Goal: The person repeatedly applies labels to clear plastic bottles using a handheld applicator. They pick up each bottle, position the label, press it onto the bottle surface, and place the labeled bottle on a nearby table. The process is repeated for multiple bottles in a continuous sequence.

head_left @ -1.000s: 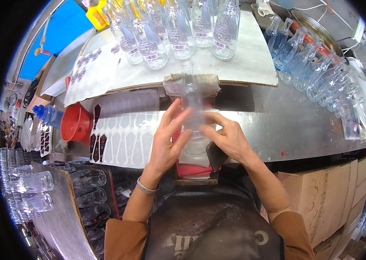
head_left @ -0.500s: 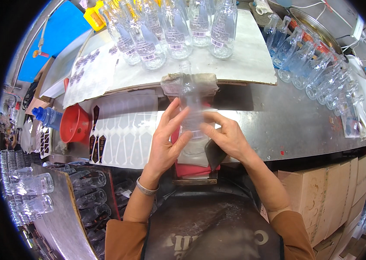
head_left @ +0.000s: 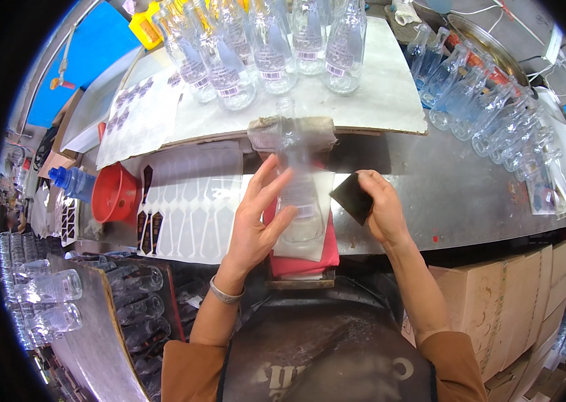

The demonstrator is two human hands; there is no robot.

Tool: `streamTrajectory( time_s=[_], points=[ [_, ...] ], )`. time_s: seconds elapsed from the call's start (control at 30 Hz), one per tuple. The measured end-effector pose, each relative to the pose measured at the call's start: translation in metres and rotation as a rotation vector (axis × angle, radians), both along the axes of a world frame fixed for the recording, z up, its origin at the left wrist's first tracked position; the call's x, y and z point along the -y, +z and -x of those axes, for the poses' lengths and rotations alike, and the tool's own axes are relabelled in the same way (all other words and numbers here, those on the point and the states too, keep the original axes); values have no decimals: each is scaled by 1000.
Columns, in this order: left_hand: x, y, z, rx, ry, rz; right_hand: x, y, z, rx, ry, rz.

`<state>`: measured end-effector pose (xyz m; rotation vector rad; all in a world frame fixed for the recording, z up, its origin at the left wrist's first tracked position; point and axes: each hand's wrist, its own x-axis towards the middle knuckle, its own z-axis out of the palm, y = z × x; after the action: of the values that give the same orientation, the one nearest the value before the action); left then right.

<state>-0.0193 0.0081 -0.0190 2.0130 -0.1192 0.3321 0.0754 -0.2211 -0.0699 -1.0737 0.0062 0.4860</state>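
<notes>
A clear glass bottle (head_left: 305,186) lies on its side straight in front of me, its neck pointing away and resting on a rolled, stained cloth (head_left: 322,134), its base toward me. It carries a printed label on its upper face. Under its lower end are a white cloth (head_left: 311,252) and a red cloth (head_left: 304,267).

My left hand (head_left: 257,211) is at the bottle's left side, fingers loosely spread and thumb beside the label; I cannot tell how firmly it presses, or whether it grips at all. My right hand (head_left: 387,209), apart from the bottle on its right, pinches a flat, dark, squarish piece (head_left: 352,199) between thumb and fingers.

Left of my left hand lies a pale sheet (head_left: 192,224) of tapered shapes, a few dark ones at its left edge. Beyond it are a red bowl (head_left: 114,194) and a blue-capped plastic bottle (head_left: 77,182). Past the rolled cloth, labelled glass bottles (head_left: 274,63) stand upright on a white board (head_left: 387,100). To the right, on the metal table (head_left: 430,194), more clear bottles (head_left: 480,114) form a slanting row. Cardboard boxes (head_left: 484,311) stand below the table's right side.
</notes>
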Motion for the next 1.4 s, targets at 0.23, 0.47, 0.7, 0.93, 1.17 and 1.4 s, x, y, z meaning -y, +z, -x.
streamTrajectory(
  time_s=[0.23, 0.47, 0.7, 0.93, 1.17, 1.4],
  points=[
    [0, -1, 0, 2, 6, 13, -22, 64, 0, 673, 103, 515],
    [-1, 1, 0, 15, -15, 1, -37, 91, -27, 1039, 75, 607],
    [-12, -18, 32, -41, -82, 81, -36, 93, 18, 1684, 222, 649],
    [9, -25, 39, 83, 71, -46, -60, 123, 19, 1774, 200, 780],
    [16, -24, 41, 55, 116, -53, -92, 124, -36, 1636, 166, 926],
    [15, -26, 45, 23, 54, 21, -61, 115, 15, 1582, 488, 624]
  ],
)
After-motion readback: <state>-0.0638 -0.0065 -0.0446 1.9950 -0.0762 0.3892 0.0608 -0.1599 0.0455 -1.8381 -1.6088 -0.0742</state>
